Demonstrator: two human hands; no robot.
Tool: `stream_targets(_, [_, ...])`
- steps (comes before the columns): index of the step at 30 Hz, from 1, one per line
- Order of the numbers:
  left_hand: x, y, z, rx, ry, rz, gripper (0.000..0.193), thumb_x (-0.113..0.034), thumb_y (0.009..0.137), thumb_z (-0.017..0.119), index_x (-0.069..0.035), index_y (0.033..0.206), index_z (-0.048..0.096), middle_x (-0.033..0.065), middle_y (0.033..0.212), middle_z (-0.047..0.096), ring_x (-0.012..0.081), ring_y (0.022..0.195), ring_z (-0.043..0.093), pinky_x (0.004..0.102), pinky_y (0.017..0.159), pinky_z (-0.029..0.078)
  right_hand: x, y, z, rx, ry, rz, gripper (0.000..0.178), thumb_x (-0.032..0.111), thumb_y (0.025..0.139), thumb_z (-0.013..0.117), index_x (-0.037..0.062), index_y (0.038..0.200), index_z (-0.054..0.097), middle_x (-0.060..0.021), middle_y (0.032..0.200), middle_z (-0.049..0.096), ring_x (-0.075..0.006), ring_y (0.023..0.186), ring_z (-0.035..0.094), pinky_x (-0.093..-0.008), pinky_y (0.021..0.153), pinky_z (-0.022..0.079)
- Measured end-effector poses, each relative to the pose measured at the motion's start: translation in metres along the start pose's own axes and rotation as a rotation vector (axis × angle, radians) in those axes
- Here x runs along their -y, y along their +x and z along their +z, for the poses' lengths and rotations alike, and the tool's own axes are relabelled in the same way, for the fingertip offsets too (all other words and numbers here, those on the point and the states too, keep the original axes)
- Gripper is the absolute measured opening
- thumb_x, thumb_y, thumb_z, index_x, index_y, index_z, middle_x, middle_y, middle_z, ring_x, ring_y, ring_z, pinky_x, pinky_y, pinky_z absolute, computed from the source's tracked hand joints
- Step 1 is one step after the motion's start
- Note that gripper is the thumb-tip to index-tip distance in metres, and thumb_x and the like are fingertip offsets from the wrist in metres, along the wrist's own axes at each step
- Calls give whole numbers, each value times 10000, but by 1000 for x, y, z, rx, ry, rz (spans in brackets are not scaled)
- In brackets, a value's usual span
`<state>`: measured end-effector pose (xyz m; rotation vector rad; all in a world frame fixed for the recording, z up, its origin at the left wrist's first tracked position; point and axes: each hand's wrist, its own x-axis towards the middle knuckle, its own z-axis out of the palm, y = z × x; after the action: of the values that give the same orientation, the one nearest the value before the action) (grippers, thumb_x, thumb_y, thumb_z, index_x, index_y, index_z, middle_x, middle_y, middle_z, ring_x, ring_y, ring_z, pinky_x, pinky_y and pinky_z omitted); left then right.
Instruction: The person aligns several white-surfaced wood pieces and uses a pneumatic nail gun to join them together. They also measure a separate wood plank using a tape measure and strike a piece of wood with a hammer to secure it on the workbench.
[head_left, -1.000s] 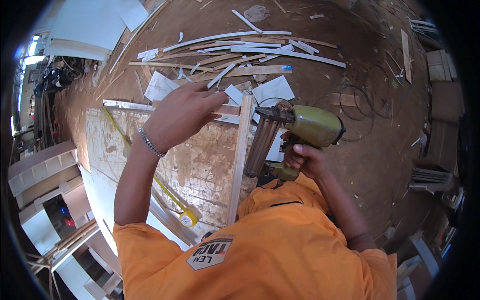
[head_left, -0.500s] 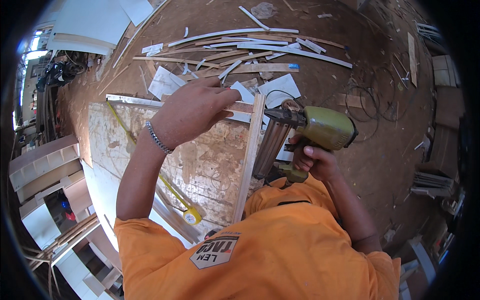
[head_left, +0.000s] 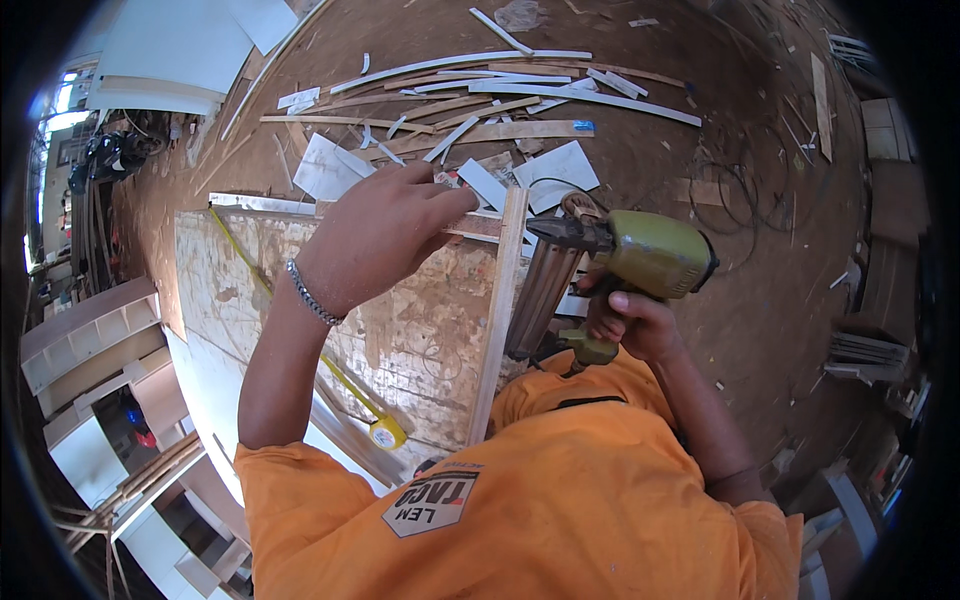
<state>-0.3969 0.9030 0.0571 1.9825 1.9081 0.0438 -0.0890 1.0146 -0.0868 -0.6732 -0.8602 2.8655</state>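
My right hand point(head_left: 630, 318) is closed round the handle of a green nail gun point(head_left: 658, 252). Its dark nose touches or nearly touches the outer side of an upright-looking wood strip point(head_left: 497, 325), close to that strip's far end. Wrapped over a second wood strip point(head_left: 478, 227), which meets the first at a corner, is my left hand point(head_left: 385, 232); its fingertips are partly hidden. Both strips lie over the worn workbench top point(head_left: 400, 330). A yellow tape measure point(head_left: 387, 432) sits on the bench, its blade pulled out toward the far left corner.
Beyond the bench, many white and brown offcuts point(head_left: 480, 100) lie on the dirt floor. A dark hose point(head_left: 735, 215) coils at the right. Cabinet carcasses point(head_left: 95, 335) stand at the left, and white panels point(head_left: 170, 50) at the far left.
The view has shifted slightly. My left hand remains on the strip and the nail gun stays at the corner; little else differs.
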Motion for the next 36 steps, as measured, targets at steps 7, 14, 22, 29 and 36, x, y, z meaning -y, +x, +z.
stream_targets(7, [-3,-4,0,-29,-41,1,363,-69,815,769,-105,1159,656,103,986,625,316,949,631,430,833,527,-2,-1,1,48,48,32,476,265,903,663,-49,1252,586,8,604,439,-94,533,437,-292,586,397])
stream_targets(14, [0,-7,3,-51,-58,23,359,-73,797,776,-95,1136,661,91,973,635,300,939,629,414,828,528,-4,-3,2,29,123,71,491,236,897,679,-76,1262,576,-9,622,489,-96,552,460,-295,609,392])
stream_targets(22, [1,-7,6,-64,-16,29,389,-64,775,783,-99,1142,658,74,982,640,281,953,624,402,839,527,1,-9,16,-25,84,47,479,214,895,678,-72,1268,583,-10,628,498,-97,546,463,-283,583,385])
stream_targets(29, [-1,-5,5,-34,11,11,418,-68,756,795,-102,1147,650,77,977,635,284,950,619,402,829,511,-1,-13,21,-104,18,-1,465,185,906,673,-70,1283,582,-21,677,537,-114,556,496,-288,576,424])
stream_targets(36, [-3,-5,4,-29,13,9,409,-67,769,793,-107,1149,647,79,964,655,285,945,603,402,831,503,-6,-16,12,-6,111,54,443,174,914,668,-72,1275,591,-22,689,544,-103,552,496,-278,560,423])
